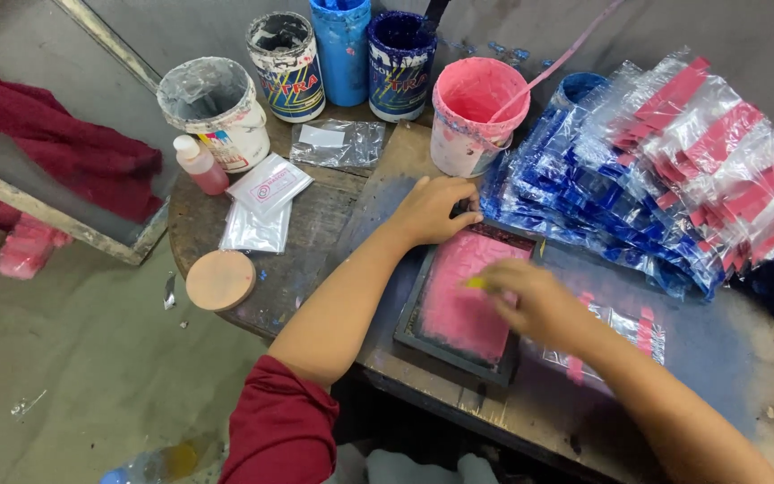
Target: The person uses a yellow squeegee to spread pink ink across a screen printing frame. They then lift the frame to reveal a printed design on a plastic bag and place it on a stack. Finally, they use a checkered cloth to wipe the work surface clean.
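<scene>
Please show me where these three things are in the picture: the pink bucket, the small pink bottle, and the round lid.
Pink bucket [469, 134], head view, on its outer wall.
Small pink bottle [203, 168], head view, on its body below the white cap.
Round lid [220, 280], head view, on the middle of its flat top.

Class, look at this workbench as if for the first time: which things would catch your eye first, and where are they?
The pink-coated screen frame at the table's middle draws the eye first, with the left hand pressing its top edge and the blurred right hand over its surface. To the right, a fanned stack of clear bags printed in blue and red spreads across the table. Behind the frame stands a pink paint bucket with a stick in it.
</scene>
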